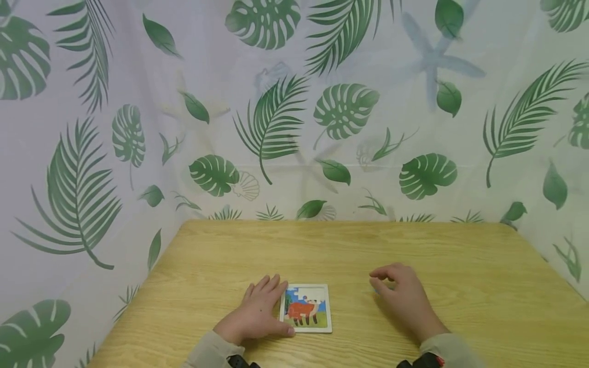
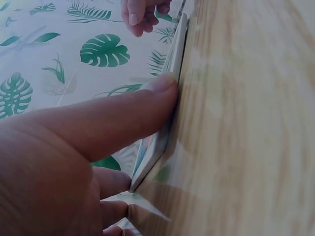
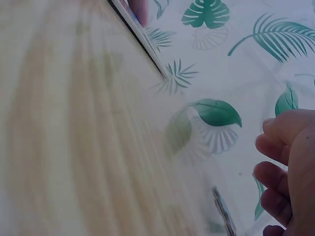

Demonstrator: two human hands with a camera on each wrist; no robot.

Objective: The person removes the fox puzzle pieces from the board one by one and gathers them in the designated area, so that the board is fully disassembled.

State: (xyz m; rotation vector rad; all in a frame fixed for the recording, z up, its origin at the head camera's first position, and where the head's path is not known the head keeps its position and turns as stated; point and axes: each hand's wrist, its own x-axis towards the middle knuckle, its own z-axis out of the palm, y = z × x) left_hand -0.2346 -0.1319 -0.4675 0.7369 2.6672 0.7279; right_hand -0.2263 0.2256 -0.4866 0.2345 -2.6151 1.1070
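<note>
Leafy backdrop: a white cloth printed with green palm and monstera leaves (image 1: pixel 294 112) runs from the left edge across the back to the right edge; pale starfish and shell shapes show on it.
Bench: a yellowish wood-grained bench (image 1: pixel 349 250) in front of the cloth, below both hands.
Left sleeve: a beige cuff (image 1: pixel 204 352) at the lower edge, a black wrist device (image 1: pixel 239 360) beside it.
Left hand: the left hand (image 1: pixel 259 314) is spread, thumb touching the near edge of the framed puzzle, index finger at its far left corner, other fingers beyond the frame on the left.
Framed puzzle: a small square picture puzzle with a white rim (image 1: pixel 303 312), flat on the bench just right of the left hand; it shows a red-orange animal with dark legs on green ground against blue, with a blank white patch toward the top.
Blue bit: a small blue patch (image 1: pixel 376 290) shows just under the right fingertips, mostly hidden.
Right hand: the right hand (image 1: pixel 407 296) is well apart from the puzzle, fingers loosely bent, thumb near the index fingertip; nothing shows between them in the right wrist view.
Right sleeve: a second beige cuff (image 1: pixel 453 350), with another black device (image 1: pixel 421 360).
</note>
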